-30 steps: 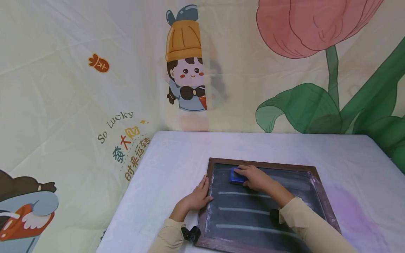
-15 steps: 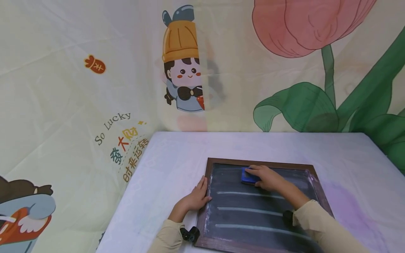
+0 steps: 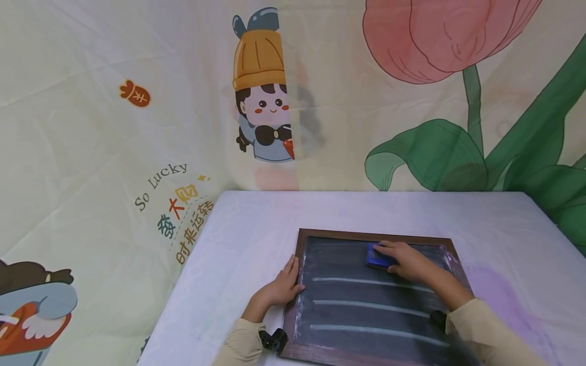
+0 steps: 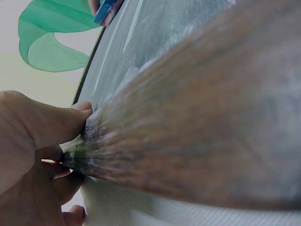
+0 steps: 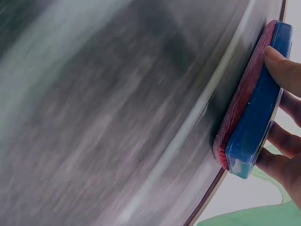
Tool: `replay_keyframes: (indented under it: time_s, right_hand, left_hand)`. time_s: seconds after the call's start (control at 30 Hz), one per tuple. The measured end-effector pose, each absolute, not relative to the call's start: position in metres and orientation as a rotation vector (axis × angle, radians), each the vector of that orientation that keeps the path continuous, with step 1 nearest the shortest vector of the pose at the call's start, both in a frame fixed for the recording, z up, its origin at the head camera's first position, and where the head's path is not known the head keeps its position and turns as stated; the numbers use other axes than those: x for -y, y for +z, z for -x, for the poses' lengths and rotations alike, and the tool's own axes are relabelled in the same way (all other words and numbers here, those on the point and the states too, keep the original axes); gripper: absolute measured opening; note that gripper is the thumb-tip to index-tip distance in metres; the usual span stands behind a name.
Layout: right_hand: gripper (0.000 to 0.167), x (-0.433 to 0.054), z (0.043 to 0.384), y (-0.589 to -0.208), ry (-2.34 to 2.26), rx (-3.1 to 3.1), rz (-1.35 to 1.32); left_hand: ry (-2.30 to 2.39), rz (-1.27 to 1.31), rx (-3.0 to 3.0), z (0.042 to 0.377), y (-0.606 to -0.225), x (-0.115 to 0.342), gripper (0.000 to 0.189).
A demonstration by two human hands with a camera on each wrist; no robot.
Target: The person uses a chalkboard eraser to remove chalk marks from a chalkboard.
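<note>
**Eraser at the top of the chalkboard, board held at its left edge**

While your left hand (image 3: 279, 288) steadies the frame, your right hand (image 3: 407, 260) grips a blue eraser (image 3: 379, 258) with curled fingers and presses it flat on the slate. In the right wrist view the eraser (image 5: 256, 113) shows a blue plastic back and a red felt face against the board, with your fingertips (image 5: 282, 66) wrapped over its back edge. It sits near the chalkboard's 12 o'clock edge, a little toward 1 o'clock, just below the top rail of the frame.

The chalkboard (image 3: 366, 315) lies flat on the white-covered table (image 3: 247, 223), inside a dark wooden frame. Three horizontal chalk lines (image 3: 366, 305) cross its lower part, toward 6 o'clock from the eraser and apart from it. The strip beside the eraser looks smeared grey.

Your left hand lies at the board's 9 o'clock edge. The left wrist view shows your thumb (image 4: 56, 120) on top of the frame (image 4: 188, 122) and the other fingers curled underneath, so the hand pinches the frame edge.

Behind the table, at 12 o'clock, hangs a printed fabric backdrop (image 3: 137, 127) with a cartoon child in an orange hat (image 3: 263, 86) and a large pink tulip (image 3: 439, 35).
</note>
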State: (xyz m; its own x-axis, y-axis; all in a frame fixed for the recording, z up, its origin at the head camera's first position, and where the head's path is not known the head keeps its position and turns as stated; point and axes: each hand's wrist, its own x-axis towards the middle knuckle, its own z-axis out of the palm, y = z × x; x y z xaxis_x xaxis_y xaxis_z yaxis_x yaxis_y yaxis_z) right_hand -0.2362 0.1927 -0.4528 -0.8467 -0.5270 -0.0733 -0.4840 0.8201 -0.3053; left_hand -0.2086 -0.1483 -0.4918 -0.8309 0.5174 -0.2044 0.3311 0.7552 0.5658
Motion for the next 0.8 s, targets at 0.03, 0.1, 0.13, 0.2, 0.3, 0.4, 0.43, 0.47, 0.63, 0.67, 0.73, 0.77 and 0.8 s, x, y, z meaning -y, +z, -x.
replay_keyframes:
  time_s: [0.03, 0.1, 0.13, 0.2, 0.3, 0.4, 0.43, 0.47, 0.63, 0.67, 0.73, 0.77, 0.8]
  right_hand:
    - [0.058, -0.196, 0.236, -0.453, -0.413, -2.852, 0.787]
    - [0.058, -0.202, 0.234, -0.453, -0.402, -2.859, 0.774]
    - [0.058, -0.204, 0.234, -0.454, -0.399, -2.861, 0.772]
    - [0.059, -0.209, 0.233, -0.454, -0.404, -2.866, 0.770]
    - [0.059, -0.216, 0.232, -0.456, -0.401, -2.876, 0.762]
    - [0.060, -0.222, 0.229, -0.456, -0.414, -2.883, 0.741]
    - [0.060, -0.225, 0.229, -0.456, -0.413, -2.883, 0.739]
    - [0.060, -0.227, 0.228, -0.457, -0.419, -2.883, 0.744]
    - [0.061, -0.239, 0.224, -0.458, -0.440, -2.894, 0.767]
    - [0.061, -0.241, 0.223, -0.458, -0.446, -2.901, 0.764]
    - [0.061, -0.246, 0.222, -0.458, -0.449, -2.910, 0.760]
    - [0.061, -0.248, 0.222, -0.458, -0.443, -2.914, 0.757]
    - [0.062, -0.249, 0.221, -0.458, -0.439, -2.915, 0.751]
  left_hand:
    - [0.746, -0.655, -2.604, 0.209, -0.492, 0.148, 0.072]
    - [0.750, -0.657, -2.604, 0.209, -0.492, 0.148, 0.072]
    - [0.752, -0.658, -2.604, 0.208, -0.491, 0.148, 0.072]
    - [0.755, -0.659, -2.604, 0.208, -0.491, 0.148, 0.072]
    - [0.749, -0.656, -2.607, 0.208, -0.490, 0.147, 0.072]
    - [0.743, -0.647, -2.605, 0.208, -0.490, 0.147, 0.071]
    - [0.742, -0.643, -2.603, 0.208, -0.491, 0.147, 0.071]
    - [0.743, -0.642, -2.602, 0.208, -0.491, 0.147, 0.071]
    - [0.739, -0.652, -2.602, 0.208, -0.493, 0.148, 0.071]
    - [0.742, -0.652, -2.601, 0.208, -0.493, 0.148, 0.071]
    - [0.748, -0.643, -2.596, 0.208, -0.493, 0.148, 0.071]
    - [0.751, -0.640, -2.595, 0.208, -0.493, 0.148, 0.071]
    - [0.752, -0.636, -2.594, 0.209, -0.493, 0.148, 0.071]
